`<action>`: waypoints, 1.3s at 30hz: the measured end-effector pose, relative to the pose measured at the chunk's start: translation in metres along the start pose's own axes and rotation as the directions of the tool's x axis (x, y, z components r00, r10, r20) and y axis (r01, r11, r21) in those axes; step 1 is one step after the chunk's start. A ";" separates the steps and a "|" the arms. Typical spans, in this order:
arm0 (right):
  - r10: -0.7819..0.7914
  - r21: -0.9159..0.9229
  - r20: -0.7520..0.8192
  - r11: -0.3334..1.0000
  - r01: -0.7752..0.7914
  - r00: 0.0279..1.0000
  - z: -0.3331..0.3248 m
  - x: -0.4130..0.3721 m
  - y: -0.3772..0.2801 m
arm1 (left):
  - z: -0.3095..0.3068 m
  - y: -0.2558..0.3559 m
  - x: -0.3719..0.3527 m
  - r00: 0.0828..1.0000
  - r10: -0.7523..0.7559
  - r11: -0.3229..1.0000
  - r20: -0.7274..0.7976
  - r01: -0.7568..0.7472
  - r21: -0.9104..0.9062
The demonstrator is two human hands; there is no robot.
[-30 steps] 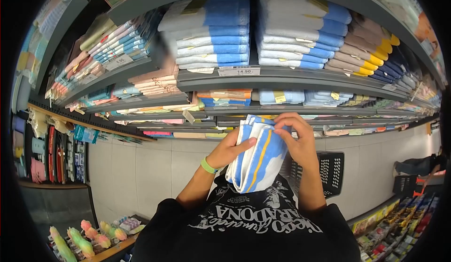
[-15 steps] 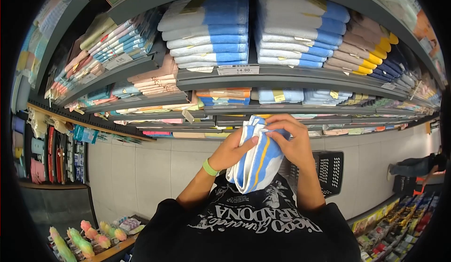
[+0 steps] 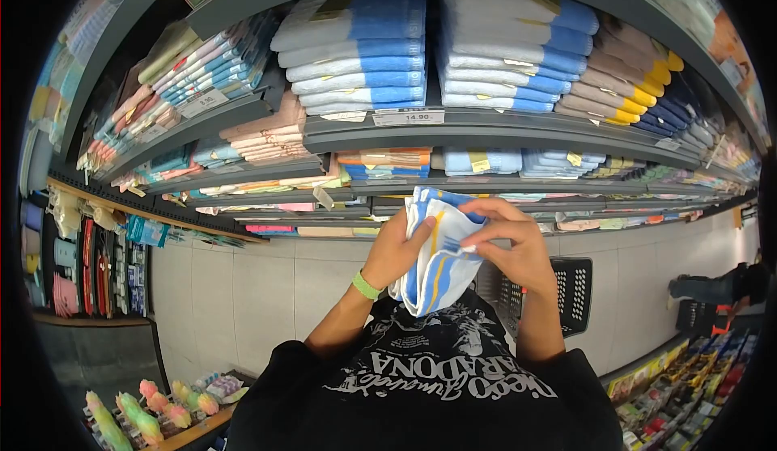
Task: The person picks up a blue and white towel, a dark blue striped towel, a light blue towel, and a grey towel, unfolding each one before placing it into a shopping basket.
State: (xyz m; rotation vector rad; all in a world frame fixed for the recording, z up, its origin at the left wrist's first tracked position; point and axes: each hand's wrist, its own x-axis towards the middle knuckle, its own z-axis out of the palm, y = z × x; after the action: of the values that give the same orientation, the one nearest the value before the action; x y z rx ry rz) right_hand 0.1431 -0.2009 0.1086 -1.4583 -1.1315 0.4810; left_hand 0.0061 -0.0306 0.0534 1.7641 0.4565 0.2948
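A folded towel point(image 3: 441, 277), white and blue with a yellow stripe, is held up in front of my chest. My left hand point(image 3: 396, 249), with a green band at the wrist, grips its left side, the thumb lying across the front. At the upper right edge, my right hand point(image 3: 515, 245) pinches a fold of the cloth between thumb and fingers. The inner layers of the towel are partly hidden by its outer fold.
Shelves ahead hold stacks of blue-and-white towels point(image 3: 356, 50) above a price label point(image 3: 409, 118). A black basket point(image 3: 573, 296) stands on the tiled floor point(image 3: 267, 289) at my right. Farther right is another person point(image 3: 720, 285). Colourful dusters point(image 3: 137, 419) are at lower left.
My right hand has moved slightly right and down, pulling the fold of the towel with it. The towel has shifted a little upward, and more of its white face shows.
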 end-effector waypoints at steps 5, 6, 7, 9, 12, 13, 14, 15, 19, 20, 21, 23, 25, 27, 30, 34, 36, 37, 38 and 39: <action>0.049 -0.107 -0.098 0.992 -0.059 0.994 0.018 0.005 0.016 | 0.006 0.001 -0.005 0.974 0.184 0.983 0.134 -0.182 -0.024; 0.047 -0.125 -0.122 0.990 -0.063 0.991 0.018 0.004 0.019 | 0.006 0.001 -0.005 0.977 0.149 0.984 0.152 -0.130 -0.123; 0.047 -0.141 -0.147 0.988 -0.068 0.988 0.019 0.003 0.021 | 0.006 0.001 -0.005 0.978 0.114 0.972 0.174 -0.075 -0.221; -0.011 -0.181 -0.163 0.983 -0.019 0.987 0.020 0.002 0.022 | 0.006 -0.002 -0.006 0.979 0.074 0.955 0.192 -0.014 -0.295; -0.033 -0.182 -0.230 0.983 -0.010 0.973 0.027 0.005 0.010 | 0.006 -0.007 -0.007 0.974 0.010 0.921 0.225 0.079 -0.381; 0.002 -0.142 -0.285 0.989 -0.045 0.959 0.028 0.006 0.004 | 0.006 -0.008 -0.007 0.971 -0.011 0.913 0.239 0.107 -0.394; 0.003 -0.141 -0.285 0.989 -0.045 0.959 0.027 0.005 0.001 | 0.006 -0.008 -0.007 0.971 -0.011 0.913 0.240 0.108 -0.393; 0.065 -0.166 -0.263 0.980 -0.111 0.963 0.025 0.004 0.000 | 0.007 -0.008 -0.007 0.971 -0.029 0.904 0.236 0.126 -0.409; -0.026 -0.264 -0.095 0.965 0.000 0.995 0.011 -0.005 0.017 | 0.009 -0.018 -0.005 0.971 -0.087 0.872 0.221 0.182 -0.455; -0.025 -0.264 -0.095 0.965 -0.001 0.995 0.007 -0.007 0.017 | 0.011 -0.018 -0.005 0.971 -0.087 0.872 0.222 0.182 -0.454; 0.006 -0.191 -0.077 0.981 -0.020 0.997 0.003 -0.008 0.014 | 0.015 -0.014 -0.005 0.986 -0.019 0.923 0.163 0.080 -0.375; 0.038 -0.116 -0.056 0.992 -0.044 0.998 -0.004 -0.013 0.010 | 0.015 -0.007 -0.006 0.993 0.052 0.958 0.110 -0.018 -0.288; 0.165 0.051 -0.003 0.985 -0.165 0.986 -0.014 -0.019 0.009 | 0.008 -0.001 -0.001 0.991 -0.073 0.987 0.109 0.088 -0.138; 0.132 0.120 0.025 0.984 -0.134 0.991 -0.028 -0.027 0.010 | 0.006 -0.020 0.007 1.000 -0.019 0.989 0.015 0.021 -0.144; 0.067 0.122 0.098 0.989 -0.079 0.993 -0.046 -0.035 0.006 | -0.009 -0.022 0.014 0.961 0.095 0.986 -0.260 -0.054 0.159; 0.123 -0.050 0.137 0.992 -0.117 0.983 -0.033 -0.030 0.001 | 0.000 -0.009 0.010 0.962 0.121 0.977 -0.243 -0.071 0.202; 0.096 -0.197 0.052 0.977 -0.084 0.994 -0.010 -0.019 0.002 | 0.016 -0.005 0.008 0.982 0.124 0.952 -0.145 -0.076 0.297; 0.093 -0.199 0.046 0.977 -0.082 0.995 0.000 -0.015 0.001 | 0.022 0.004 0.006 0.983 0.150 0.963 -0.107 -0.121 0.241; 0.118 -0.169 -0.028 0.978 -0.121 0.993 0.009 -0.011 0.001 | 0.027 0.006 0.005 0.977 0.198 0.963 -0.076 -0.180 0.199; 0.145 -0.135 -0.099 0.978 -0.158 0.984 0.017 -0.009 0.001 | 0.029 0.007 0.003 0.968 0.245 0.960 -0.049 -0.235 0.154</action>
State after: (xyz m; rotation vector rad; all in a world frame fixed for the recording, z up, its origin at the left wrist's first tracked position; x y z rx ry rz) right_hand 0.1259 -0.1994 0.1006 -1.6827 -1.0052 0.4434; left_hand 0.0225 -0.0560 0.0527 1.9618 0.3176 0.5047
